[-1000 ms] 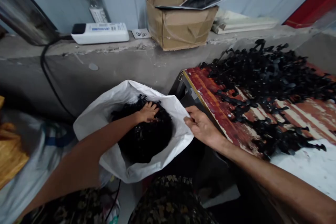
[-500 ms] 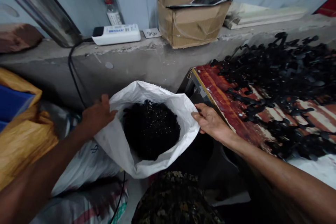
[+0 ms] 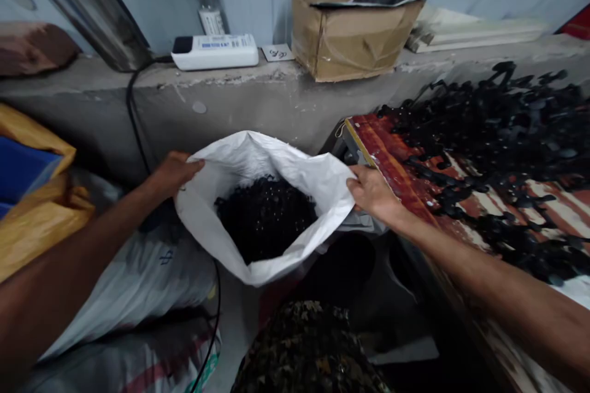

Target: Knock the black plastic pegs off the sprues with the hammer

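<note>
White sack (image 3: 329,181), before the ledge (image 3: 239,97), between bags (image 3: 168,285) and table (image 3: 395,156); black parts (image 3: 265,218) are heaped inside. Left hand (image 3: 173,173) and right hand (image 3: 371,191) each pinch its rim, on opposite sides: the step in hand looks like holding the mouth wide. Moving it seems to call for an even pull on both edges. The table's edge crowds the right side, bags the left; above the mouth is open room.

Dim, cool light leaves the open white plastic sack (image 3: 329,187) among the brightest surfaces, while the small glossy black pieces (image 3: 267,218) inside merge into darkness broken by pinpoint glints. Slight blur and wide-angle stretching soften the outer edges.
</note>
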`<state>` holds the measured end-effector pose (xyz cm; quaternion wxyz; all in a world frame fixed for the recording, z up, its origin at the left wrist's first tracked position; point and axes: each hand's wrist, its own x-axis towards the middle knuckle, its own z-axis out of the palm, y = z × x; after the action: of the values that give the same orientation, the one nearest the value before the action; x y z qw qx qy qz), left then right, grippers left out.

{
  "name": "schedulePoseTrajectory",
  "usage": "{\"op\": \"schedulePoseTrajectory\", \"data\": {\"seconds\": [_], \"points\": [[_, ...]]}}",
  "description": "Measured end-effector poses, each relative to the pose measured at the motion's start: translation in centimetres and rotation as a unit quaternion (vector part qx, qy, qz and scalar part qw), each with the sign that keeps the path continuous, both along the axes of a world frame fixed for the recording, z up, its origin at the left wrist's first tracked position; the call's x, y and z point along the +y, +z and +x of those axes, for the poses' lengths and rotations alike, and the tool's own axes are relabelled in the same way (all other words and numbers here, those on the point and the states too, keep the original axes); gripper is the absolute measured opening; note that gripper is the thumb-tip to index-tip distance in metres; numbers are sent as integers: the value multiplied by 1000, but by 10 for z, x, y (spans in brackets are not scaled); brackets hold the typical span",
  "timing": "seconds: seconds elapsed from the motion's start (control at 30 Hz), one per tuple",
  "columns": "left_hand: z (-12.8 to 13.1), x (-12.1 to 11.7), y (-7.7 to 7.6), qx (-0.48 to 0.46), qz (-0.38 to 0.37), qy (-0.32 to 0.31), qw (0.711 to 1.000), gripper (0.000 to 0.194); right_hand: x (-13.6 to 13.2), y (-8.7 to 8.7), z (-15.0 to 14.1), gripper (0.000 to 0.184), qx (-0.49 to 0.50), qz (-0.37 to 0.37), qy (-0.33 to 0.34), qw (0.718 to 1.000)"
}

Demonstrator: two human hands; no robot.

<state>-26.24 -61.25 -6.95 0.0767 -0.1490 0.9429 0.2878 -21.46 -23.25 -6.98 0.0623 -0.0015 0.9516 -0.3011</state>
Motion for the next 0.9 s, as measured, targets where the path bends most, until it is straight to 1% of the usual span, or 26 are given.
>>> {"op": "schedulePoseTrajectory", "data": {"seconds": [0.07, 0.1, 0.17, 0.23, 0.27, 0.3, 0.33, 0.37, 0.4, 0.43, 0.47, 0.5, 0.53, 0.57, 0.6, 0.63, 0.67, 0.7, 0.73, 0.8, 0.83, 0.87, 0.9], "points": [[-11, -4, 1, 6, -38, -22, 999, 20, 3, -2, -13, 38, 6, 11, -12, 1000], [-13, -6, 2, 5, -64, -38, 997, 18, 5, -1, -14, 39, 6, 17, -13, 1000], [-11, -6, 7, 3, -117, -60, 991, 17, 8, 0, -8, 41, 0, 26, -10, 1000], [-2, 0, 17, 7, -185, -70, 980, 23, 7, 2, 0, 42, -7, 32, 0, 999], [3, 7, 24, 24, -236, -73, 969, 27, 6, 2, 2, 43, -12, 34, 6, 999], [9, 17, 32, 48, -294, -83, 951, 32, 4, 2, 3, 43, -15, 36, 12, 999], [15, 30, 38, 82, -355, -102, 926, 36, 2, 1, 3, 43, -19, 39, 15, 999], [20, 46, 41, 120, -401, -130, 899, 37, 0, 0, 2, 43, -21, 43, 17, 999], [24, 62, 39, 138, -421, -185, 877, 34, -2, 0, 1, 43, -23, 46, 17, 999], [26, 79, 33, 136, -411, -250, 866, 30, -2, -1, 1, 44, -24, 50, 17, 998], [27, 94, 22, 99, -367, -340, 860, 28, -3, -1, 1, 45, -25, 53, 16, 998], [28, 107, 8, 45, -312, -413, 855, 28, -2, 0, 2, 46, -26, 57, 16, 998], [28, 118, -10, -22, -267, -456, 849, 29, -2, 1, 3, 46, -28, 63, 17, 998], [29, 125, -28, -95, -234, -484, 838, 39, 0, 3, 5, 47, -29, 68, 18, 997], [31, 129, -44, -137, -223, -494, 829, 50, 2, 5, 7, 46, -30, 75, 17, 997], [34, 130, -58, -167, -216, -499, 823, 60, 4, 6, 8, 45, -30, 81, 17, 996], [38, 127, -68, -193, -210, -503, 816, 65, 7, 7, 9, 44, -31, 86, 16, 996], [42, 123, -74, -217, -204, -507, 809, 63, 9, 7, 8, 43, -32, 91, 16, 995], [45, 117, -76, -246, -195, -511, 800, 55, 11, 6, 7, 43, -35, 94, 15, 995], [46, 105, -74, -311, -167, -516, 780, 32, 13, 3, 3, 43, -43, 102, 15, 994], [42, 100, -72, -337, -152, -515, 773, 25, 12, 2, 1, 44, -48, 106, 15, 993], [34, 98, -69, -352, -138, -512, 771, 23, 9, 2, -1, 43, -52, 112, 16, 992], [24, 97, -68, -352, -127, -508, 776, 26, 6, 4, -2, 42, -56, 118, 18, 991]]}}
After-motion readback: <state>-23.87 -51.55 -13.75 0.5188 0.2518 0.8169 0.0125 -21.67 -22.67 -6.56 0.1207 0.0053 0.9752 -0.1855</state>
